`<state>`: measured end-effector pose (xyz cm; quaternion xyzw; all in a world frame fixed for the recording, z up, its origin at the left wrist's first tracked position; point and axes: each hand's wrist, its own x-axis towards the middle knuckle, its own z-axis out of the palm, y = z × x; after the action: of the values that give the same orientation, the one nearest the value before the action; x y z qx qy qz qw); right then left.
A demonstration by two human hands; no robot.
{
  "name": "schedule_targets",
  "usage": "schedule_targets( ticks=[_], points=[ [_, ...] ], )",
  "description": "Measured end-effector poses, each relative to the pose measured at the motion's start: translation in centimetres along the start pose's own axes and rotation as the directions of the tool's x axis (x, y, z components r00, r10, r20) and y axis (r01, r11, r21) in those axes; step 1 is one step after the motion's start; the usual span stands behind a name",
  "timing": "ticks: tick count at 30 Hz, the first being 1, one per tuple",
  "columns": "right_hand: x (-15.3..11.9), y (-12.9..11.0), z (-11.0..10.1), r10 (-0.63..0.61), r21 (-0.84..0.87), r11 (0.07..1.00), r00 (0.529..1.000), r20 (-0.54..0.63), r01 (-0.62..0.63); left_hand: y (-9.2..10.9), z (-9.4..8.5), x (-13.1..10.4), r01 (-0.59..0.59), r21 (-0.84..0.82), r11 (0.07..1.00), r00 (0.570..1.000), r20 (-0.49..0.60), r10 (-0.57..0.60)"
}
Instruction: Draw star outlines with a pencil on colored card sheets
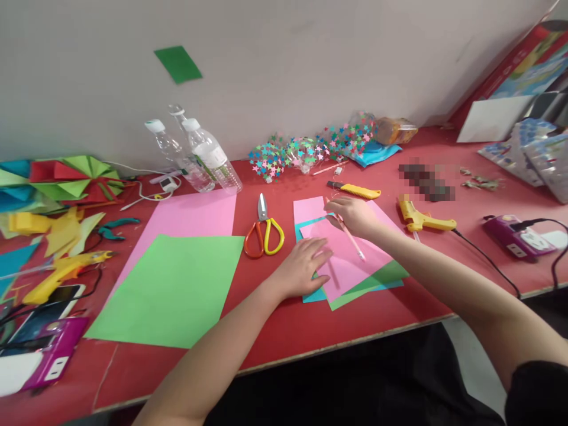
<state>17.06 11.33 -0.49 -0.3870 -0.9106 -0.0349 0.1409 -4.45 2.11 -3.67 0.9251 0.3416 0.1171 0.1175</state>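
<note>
On pink paper [350, 260]: left hand [304, 269] flat; right hand [352, 214] grip holds pencil [350, 236].

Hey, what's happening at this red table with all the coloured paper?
A person is working on a pink sheet that tops a small stack of green and blue paper. Their left hand lies flat on it, while the right hand holds a pink pencil over it. Scissors, a yellow utility knife and a glue gun lie close by on the table.
</note>
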Motion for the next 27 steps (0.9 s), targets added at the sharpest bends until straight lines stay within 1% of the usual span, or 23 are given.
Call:
schedule_targets(
  ticks=[1, 2, 4, 6, 8, 9, 11, 13, 18, 20, 22, 23, 24, 25, 26, 27],
  points=[
    [-1.1, 0.2, -0.7, 0.007, 0.066, 0.998, 1.000, 0.029, -0.008, -0.2, 0.2, 0.0, 0.036, 0.006, 0.999, 0.999, -0.010, -0.036],
    [-2.2, 0.3, -1.4, -0.031, 0.136, 0.990, 0.997, 0.072, 0.020, -0.4, 0.4, -0.1, 0.073, 0.011, 0.997, 0.997, -0.020, -0.073],
    [-4.4, 0.1, -2.3, -0.185, 0.214, 0.964, 0.974, 0.130, 0.155, -0.8, 0.7, -0.1, 0.135, 0.014, 0.991, 0.990, -0.038, -0.134],
    [-6.3, -0.5, -2.6, -0.290, 0.223, 0.943, 0.939, 0.183, 0.248, -1.1, 0.8, 0.0, 0.169, 0.012, 0.986, 0.985, -0.049, -0.168],
    [-7.6, -1.3, -2.4, -0.322, 0.214, 0.937, 0.919, 0.230, 0.275, -1.3, 0.6, 0.1, 0.183, 0.007, 0.983, 0.981, -0.063, -0.183],
    [-8.0, -1.6, -2.2, -0.317, 0.216, 0.939, 0.919, 0.235, 0.269, -1.4, 0.5, 0.2, 0.188, 0.005, 0.982, 0.980, -0.072, -0.188],
    [-8.3, -2.1, -1.8, -0.323, 0.222, 0.936, 0.916, 0.237, 0.272, -1.5, 0.1, 0.4, 0.197, 0.002, 0.980, 0.976, -0.092, -0.196],
    [-8.3, -2.3, -1.5, -0.355, 0.223, 0.925, 0.907, 0.226, 0.306, -1.6, -0.2, 0.5, 0.206, 0.002, 0.979, 0.973, -0.109, -0.205],
    [-8.4, -2.3, -0.9, -0.456, 0.192, 0.884, 0.877, 0.149, 0.427, -1.7, -0.4, 0.5, 0.210, -0.003, 0.978, 0.972, -0.108, -0.209],
    [-8.8, -2.6, -0.5, -0.505, 0.140, 0.860, 0.858, 0.092, 0.491, -1.8, -0.5, 0.5, 0.210, -0.013, 0.978, 0.973, -0.097, -0.210],
    [-9.3, -3.2, -0.3, -0.553, 0.046, 0.833, 0.833, 0.030, 0.551, -1.7, -0.7, 0.4, 0.216, -0.026, 0.976, 0.972, -0.091, -0.217],
    [-9.6, -3.4, -0.2, -0.553, -0.005, 0.833, 0.833, -0.014, 0.553, -1.6, -0.8, 0.3, 0.221, -0.033, 0.975, 0.970, -0.094, -0.223],
    [-9.8, -3.7, -0.3, -0.564, -0.047, 0.826, 0.824, -0.063, 0.562, -1.5, -1.1, 0.3, 0.227, -0.041, 0.973, 0.968, -0.101, -0.230],
    [-10.0, -3.9, -0.4, -0.552, -0.075, 0.834, 0.825, -0.124, 0.547, -1.4, -1.3, 0.2, 0.245, -0.049, 0.968, 0.961, -0.116, -0.250],
    [-10.1, -4.0, -0.7, -0.531, -0.083, 0.847, 0.826, -0.189, 0.525, -1.2, -1.6, 0.1, 0.268, -0.057, 0.962, 0.952, -0.137, -0.273],
    [-10.2, -4.0, -1.1, -0.511, -0.075, 0.858, 0.826, -0.240, 0.509, -1.0, -2.0, 0.0, 0.320, -0.075, 0.945, 0.929, -0.169, -0.328]
  ],
)
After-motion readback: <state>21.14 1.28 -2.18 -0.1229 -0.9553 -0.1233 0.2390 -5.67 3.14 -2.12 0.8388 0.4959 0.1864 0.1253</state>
